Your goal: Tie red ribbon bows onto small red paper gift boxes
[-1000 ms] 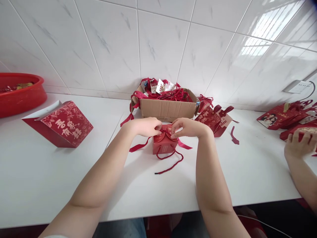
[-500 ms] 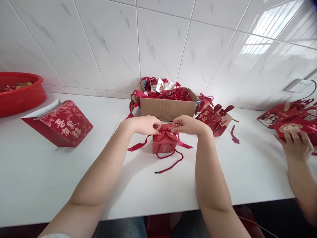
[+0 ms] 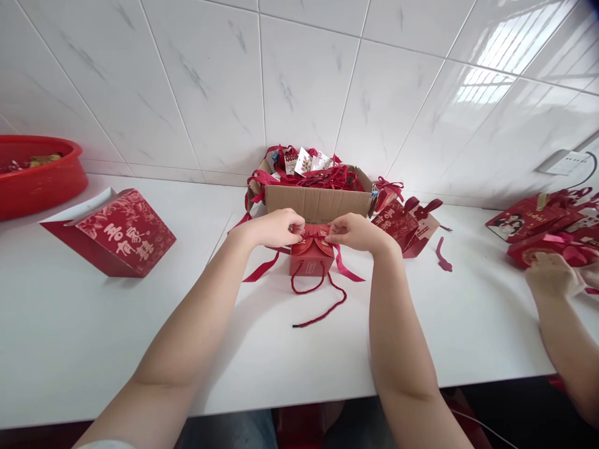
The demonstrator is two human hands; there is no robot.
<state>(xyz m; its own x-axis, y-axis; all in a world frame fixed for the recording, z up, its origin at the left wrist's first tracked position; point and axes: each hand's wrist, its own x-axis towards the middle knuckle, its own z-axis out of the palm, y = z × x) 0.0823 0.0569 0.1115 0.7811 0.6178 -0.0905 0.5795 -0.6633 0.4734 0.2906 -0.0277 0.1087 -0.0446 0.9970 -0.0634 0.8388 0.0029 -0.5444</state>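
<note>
Red card makes up the box (image 3: 312,267), which I have at the middle of the head view, upright on the white table (image 3: 70,349). On its top lies a ribbon (image 3: 315,236), and both hands are at it: my left hand (image 3: 279,228) pinches it between thumb and fingers at the left of the middle, and my right hand (image 3: 358,232) does the same at the right. Tails of the ribbon hang below the hands, one on each side of the box. From its front a cord (image 3: 327,318) loops down and trails onto the table.

Just behind the box I see a carton (image 3: 321,204) heaped with red ribbons and tags. At left lies an open box (image 3: 131,240), tilted, with a basin (image 3: 47,187) beyond it at the frame's left edge. Right of the carton are bags (image 3: 393,224), and near them a strip (image 3: 442,257) lies flat. Toward the right edge a co-worker's hand (image 3: 555,274) is curled at a packet (image 3: 520,251); I cannot tell how firmly it grips
</note>
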